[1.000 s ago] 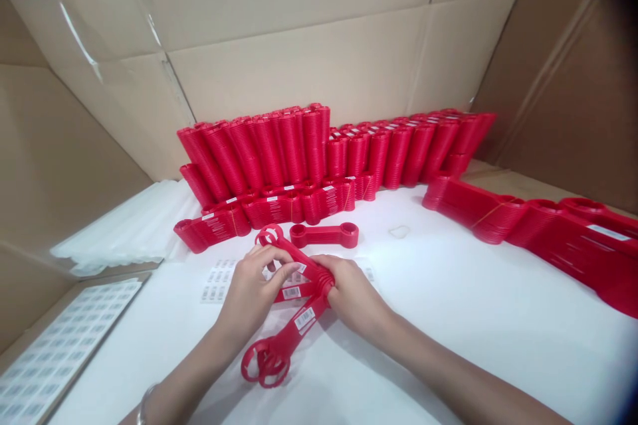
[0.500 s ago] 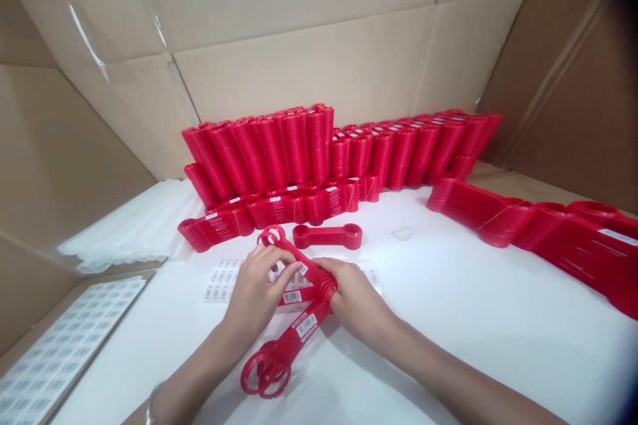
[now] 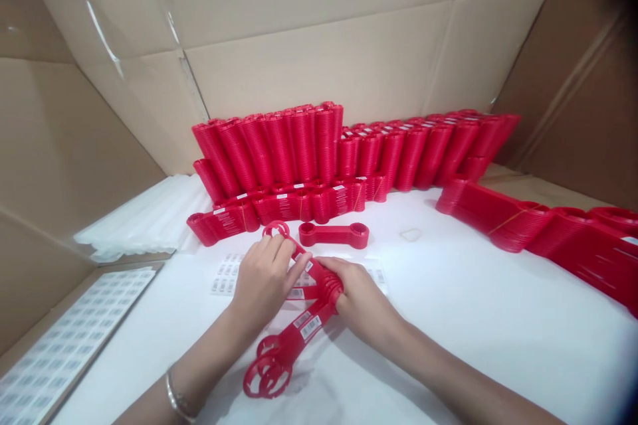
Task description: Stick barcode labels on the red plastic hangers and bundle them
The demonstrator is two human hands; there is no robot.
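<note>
My right hand [image 3: 363,292] is closed around one end of a fanned bundle of red ring-ended plastic pieces [image 3: 284,345]. White barcode labels [image 3: 311,327] show on several of them. Over the upper piece of the fan, my left hand [image 3: 264,275] is closed, its thumb beside a small white label [image 3: 309,266]; its fingertips are partly hidden. A ring end [image 3: 276,229] of that piece shows beyond the left knuckles. Beneath both hands lies a barcode sticker sheet [image 3: 226,273], mostly covered. Just beyond them rests a short stack of the same red pieces [image 3: 333,234].
Tall stacks of red pieces [image 3: 279,146] line the cardboard wall [image 3: 319,60]. More banded bundles [image 3: 498,219] lie at right. A thin rubber band [image 3: 411,234] is on the white table [image 3: 448,312]. At left are translucent plastic bags [image 3: 144,216] and another sticker sheet [image 3: 74,339].
My left hand has turned slightly, its thumb now further along the upper piece near the label. The fanned pieces have spread a little. The whole view has shifted slightly.
</note>
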